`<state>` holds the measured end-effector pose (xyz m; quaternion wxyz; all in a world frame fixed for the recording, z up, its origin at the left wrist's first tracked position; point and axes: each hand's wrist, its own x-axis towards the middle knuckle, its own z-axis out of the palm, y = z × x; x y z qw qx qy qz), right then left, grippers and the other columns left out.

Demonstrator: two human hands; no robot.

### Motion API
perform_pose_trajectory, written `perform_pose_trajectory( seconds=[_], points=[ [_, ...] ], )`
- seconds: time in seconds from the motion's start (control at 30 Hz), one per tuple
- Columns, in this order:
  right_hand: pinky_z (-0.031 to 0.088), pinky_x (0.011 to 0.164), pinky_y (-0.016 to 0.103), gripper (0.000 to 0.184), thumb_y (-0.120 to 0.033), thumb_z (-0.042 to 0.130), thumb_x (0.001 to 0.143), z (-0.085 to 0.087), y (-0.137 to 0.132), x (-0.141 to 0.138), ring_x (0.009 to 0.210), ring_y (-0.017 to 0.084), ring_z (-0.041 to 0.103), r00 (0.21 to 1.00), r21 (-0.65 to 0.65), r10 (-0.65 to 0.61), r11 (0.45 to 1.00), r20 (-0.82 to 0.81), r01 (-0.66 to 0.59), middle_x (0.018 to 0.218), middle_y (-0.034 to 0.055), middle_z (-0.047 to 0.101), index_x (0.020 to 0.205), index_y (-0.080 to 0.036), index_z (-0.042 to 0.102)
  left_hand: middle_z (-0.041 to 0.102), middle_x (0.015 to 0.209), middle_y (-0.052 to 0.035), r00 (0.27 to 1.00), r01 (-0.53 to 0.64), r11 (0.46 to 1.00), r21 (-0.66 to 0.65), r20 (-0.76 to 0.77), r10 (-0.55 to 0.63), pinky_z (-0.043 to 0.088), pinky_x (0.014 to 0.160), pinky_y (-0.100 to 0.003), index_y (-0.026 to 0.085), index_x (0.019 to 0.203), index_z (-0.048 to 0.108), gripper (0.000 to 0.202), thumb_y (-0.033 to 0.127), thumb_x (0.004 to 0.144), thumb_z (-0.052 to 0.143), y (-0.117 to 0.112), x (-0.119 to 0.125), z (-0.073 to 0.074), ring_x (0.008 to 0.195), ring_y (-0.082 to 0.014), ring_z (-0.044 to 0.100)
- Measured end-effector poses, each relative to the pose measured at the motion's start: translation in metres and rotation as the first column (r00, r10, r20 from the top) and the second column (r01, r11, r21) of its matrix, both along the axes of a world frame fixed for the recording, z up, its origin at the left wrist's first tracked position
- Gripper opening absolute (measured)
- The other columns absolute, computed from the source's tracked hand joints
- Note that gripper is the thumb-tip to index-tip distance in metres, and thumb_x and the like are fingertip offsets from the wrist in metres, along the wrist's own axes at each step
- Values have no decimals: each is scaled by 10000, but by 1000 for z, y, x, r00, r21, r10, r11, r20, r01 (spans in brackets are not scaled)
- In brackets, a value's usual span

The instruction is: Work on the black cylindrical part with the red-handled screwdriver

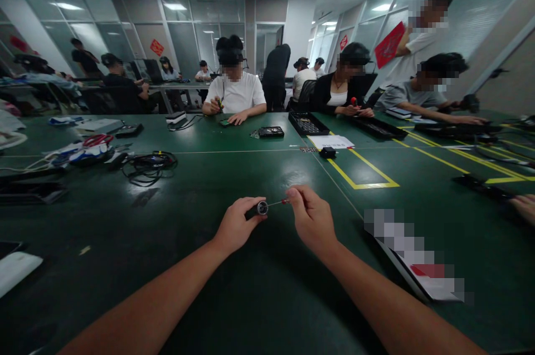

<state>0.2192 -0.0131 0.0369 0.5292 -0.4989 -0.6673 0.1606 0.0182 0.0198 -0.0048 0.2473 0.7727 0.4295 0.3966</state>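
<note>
My left hand (236,225) is closed around a short black cylindrical handle (258,209) with a round silver end facing right. My right hand (310,217) pinches a thin metal bit with a red collar (281,202), its tip pointing at the handle's silver end. Both hands hover just above the dark green table (200,266), close together, near its middle front.
A tangle of black cables (147,165) lies to the left, black trays (308,123) and a paper sheet (336,141) farther back. Yellow tape lines (363,176) mark the right side. A flat card (418,271) lies near my right arm. Several people sit across the table.
</note>
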Motion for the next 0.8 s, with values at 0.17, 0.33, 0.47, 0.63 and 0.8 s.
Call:
perform_pose_trajectory(
  seconds=[0.17, 0.33, 0.47, 0.63, 0.8],
  points=[
    [504, 712, 335, 213, -358, 460, 1034, -6, 3, 2, 814, 214, 695, 994, 18, 42, 999, -102, -40, 914, 38, 726, 1144, -232, 590, 733, 1194, -61, 1000, -14, 1000, -22, 22, 14, 506, 1030, -434, 258, 1250, 707, 390, 181, 868, 733, 0, 2, 3, 1139, -249, 667],
    [419, 568, 299, 232, -394, 478, 1029, -1, 1, 1, 585, 170, 582, 1000, 5, 18, 1000, -8, -18, 700, -16, 638, 971, -238, 638, 731, 1201, -60, 1000, 20, 1000, -21, 25, -19, 493, 1043, -443, 258, 1251, 706, 393, 189, 866, 746, 1, 2, 1, 1150, -248, 657],
    [463, 622, 311, 192, -356, 481, 1028, -3, 0, 0, 681, 190, 645, 999, 15, 16, 1000, -44, -15, 810, 11, 695, 1100, -232, 609, 725, 1221, -53, 1000, 11, 1000, -29, 27, -10, 485, 1051, -434, 258, 1260, 700, 403, 184, 867, 747, 2, 1, 0, 1166, -241, 652],
    [472, 663, 322, 208, -381, 455, 1040, -3, 1, 1, 732, 196, 657, 1000, 14, 31, 999, -5, -31, 859, 23, 694, 1113, -229, 578, 724, 1218, -51, 1000, 21, 1000, -20, 15, -21, 486, 1042, -423, 256, 1267, 696, 405, 179, 872, 745, 2, 1, 1, 1162, -238, 652],
    [413, 574, 306, 263, -404, 445, 1044, 4, 1, 3, 575, 164, 573, 998, 0, 21, 1000, 53, -21, 695, -11, 633, 935, -229, 607, 731, 1195, -50, 1000, 27, 999, -19, -6, -27, 488, 1037, -410, 247, 1245, 709, 391, 179, 864, 757, 1, 2, 2, 1146, -237, 657]
  ],
)
